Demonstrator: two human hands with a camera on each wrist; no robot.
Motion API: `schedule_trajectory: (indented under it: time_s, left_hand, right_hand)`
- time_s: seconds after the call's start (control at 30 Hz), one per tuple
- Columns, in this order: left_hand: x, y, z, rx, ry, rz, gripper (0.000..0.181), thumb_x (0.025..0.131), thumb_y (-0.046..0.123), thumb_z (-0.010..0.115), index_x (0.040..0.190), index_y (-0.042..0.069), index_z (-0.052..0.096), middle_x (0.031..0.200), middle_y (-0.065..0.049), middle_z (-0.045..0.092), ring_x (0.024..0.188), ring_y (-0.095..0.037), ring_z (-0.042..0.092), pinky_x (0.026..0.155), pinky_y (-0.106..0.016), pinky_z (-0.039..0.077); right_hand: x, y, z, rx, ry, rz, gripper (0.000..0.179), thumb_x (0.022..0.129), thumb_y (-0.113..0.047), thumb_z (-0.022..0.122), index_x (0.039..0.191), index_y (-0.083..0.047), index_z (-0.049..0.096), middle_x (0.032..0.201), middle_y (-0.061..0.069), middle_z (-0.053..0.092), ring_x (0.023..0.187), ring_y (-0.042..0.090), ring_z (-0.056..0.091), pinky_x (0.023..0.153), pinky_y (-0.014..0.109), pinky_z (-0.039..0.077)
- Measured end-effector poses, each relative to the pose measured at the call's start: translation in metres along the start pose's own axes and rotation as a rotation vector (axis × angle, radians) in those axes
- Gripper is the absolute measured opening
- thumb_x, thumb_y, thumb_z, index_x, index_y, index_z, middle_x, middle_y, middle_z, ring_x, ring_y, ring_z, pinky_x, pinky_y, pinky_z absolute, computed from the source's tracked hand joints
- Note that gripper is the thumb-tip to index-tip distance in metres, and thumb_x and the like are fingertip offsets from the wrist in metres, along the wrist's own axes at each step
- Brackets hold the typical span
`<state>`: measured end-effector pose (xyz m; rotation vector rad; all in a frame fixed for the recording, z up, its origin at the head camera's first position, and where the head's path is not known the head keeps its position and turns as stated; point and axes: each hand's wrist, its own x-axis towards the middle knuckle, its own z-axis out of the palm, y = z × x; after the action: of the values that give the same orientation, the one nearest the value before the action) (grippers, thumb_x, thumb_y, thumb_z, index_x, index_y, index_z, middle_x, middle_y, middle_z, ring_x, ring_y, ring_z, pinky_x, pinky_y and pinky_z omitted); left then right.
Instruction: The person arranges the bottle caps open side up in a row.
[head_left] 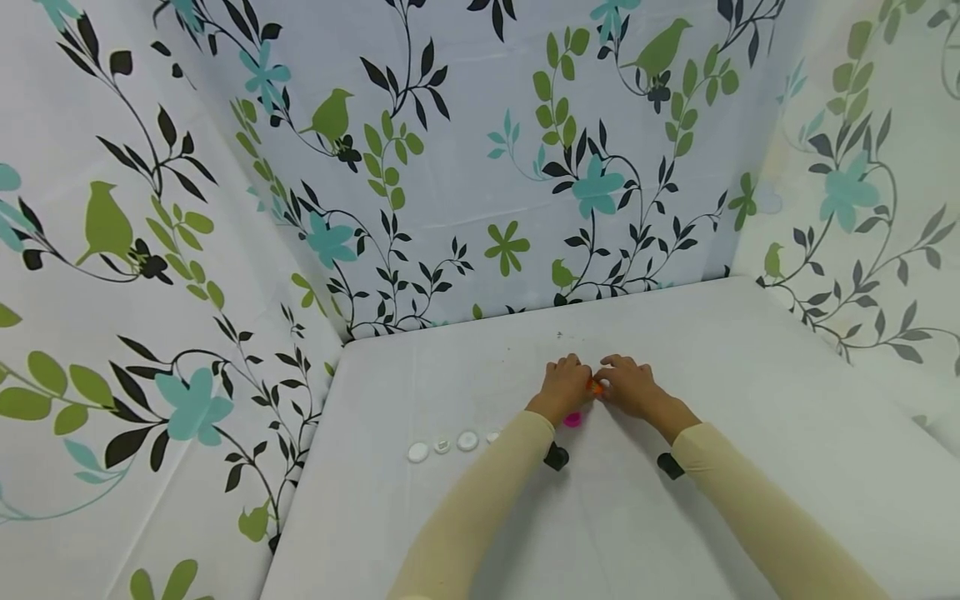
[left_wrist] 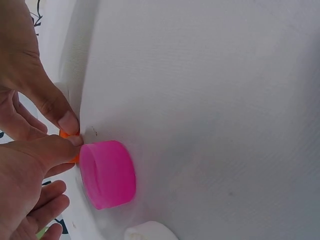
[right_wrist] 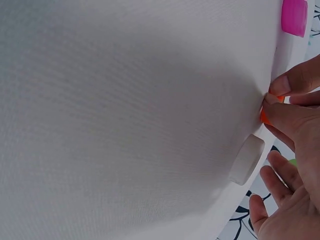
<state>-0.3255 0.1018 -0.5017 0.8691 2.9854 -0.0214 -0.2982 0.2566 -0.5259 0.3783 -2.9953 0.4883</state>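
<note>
My left hand (head_left: 566, 387) and right hand (head_left: 628, 386) meet over the white table, both pinching a small orange cap (head_left: 596, 388) between thumb and fingers. Most of the cap is covered by the fingertips; its orange edge (right_wrist: 265, 118) shows in the right wrist view. Just on the near side of the left hand stands a pink bottle cap (head_left: 573, 419), seen large as a smooth round cap (left_wrist: 108, 174) in the left wrist view. A whitish cap (right_wrist: 247, 160) lies close by the right hand in the right wrist view.
To the left, white caps (head_left: 467, 441) form a row on the table (head_left: 675, 333), partly hidden by the left sleeve (head_left: 480, 500). Black wrist cameras (head_left: 556, 457) sit on both wrists. Patterned cloth (head_left: 487, 167) with leaves and birds encloses the table's sides and back.
</note>
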Motion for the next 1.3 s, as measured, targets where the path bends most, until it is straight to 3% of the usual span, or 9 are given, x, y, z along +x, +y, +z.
schedule_trajectory:
  time_s: [0.23,0.43,0.6,0.9,1.13,1.3]
  left_hand:
    - [-0.004,-0.004,-0.002,-0.017,0.018,0.033,0.032,0.1,0.043,0.073,0.122,0.02,0.074,0.125,0.0,0.063,0.115,-0.017,0.059,0.102,-0.038,0.045]
    - [-0.007,-0.012,-0.005,-0.11,0.028,0.052,0.033,0.1,0.041,0.074,0.124,0.02,0.072,0.132,-0.001,0.061,0.122,-0.019,0.057,0.106,-0.04,0.043]
    - [-0.007,-0.016,-0.011,-0.204,0.02,0.02,0.034,0.099,0.039,0.076,0.125,0.017,0.069,0.133,-0.002,0.06,0.124,-0.019,0.056,0.108,-0.04,0.042]
    - [-0.01,-0.013,-0.012,-0.286,0.04,-0.024,0.039,0.097,0.048,0.075,0.118,0.016,0.07,0.126,-0.002,0.062,0.114,-0.018,0.059,0.102,-0.037,0.042]
    - [-0.016,-0.013,-0.006,-0.249,0.082,0.013,0.035,0.099,0.046,0.073,0.118,0.016,0.07,0.126,0.0,0.062,0.117,-0.017,0.059,0.103,-0.039,0.043]
    - [-0.022,-0.013,-0.005,-0.251,0.093,0.041,0.033,0.099,0.044,0.074,0.116,0.016,0.069,0.125,0.0,0.061,0.118,-0.017,0.059,0.105,-0.039,0.042]
  right_hand:
    - [-0.002,-0.001,-0.003,0.002,-0.002,-0.008,0.025,0.096,-0.023,0.079,0.118,-0.01,0.078,0.144,0.025,0.058,0.133,0.05,0.053,0.094,0.068,0.046]
    - [-0.005,-0.006,-0.015,0.026,0.013,-0.024,0.021,0.098,-0.019,0.076,0.116,-0.009,0.078,0.144,0.027,0.057,0.131,0.052,0.052,0.092,0.069,0.046]
    - [-0.006,-0.01,-0.023,0.072,0.024,-0.024,0.022,0.102,-0.024,0.071,0.114,-0.007,0.078,0.145,0.028,0.056,0.132,0.051,0.052,0.091,0.067,0.046]
    - [-0.009,-0.018,-0.027,0.15,0.023,0.026,0.029,0.105,-0.026,0.064,0.112,-0.003,0.08,0.146,0.028,0.055,0.133,0.05,0.052,0.09,0.064,0.043]
    - [-0.014,-0.019,-0.023,0.184,0.013,0.037,0.033,0.106,-0.028,0.061,0.111,-0.002,0.08,0.144,0.027,0.058,0.132,0.05,0.053,0.09,0.067,0.042]
    - [-0.019,-0.018,-0.021,0.223,0.006,0.039,0.033,0.106,-0.027,0.06,0.119,-0.002,0.076,0.139,0.027,0.062,0.131,0.049,0.055,0.09,0.067,0.041]
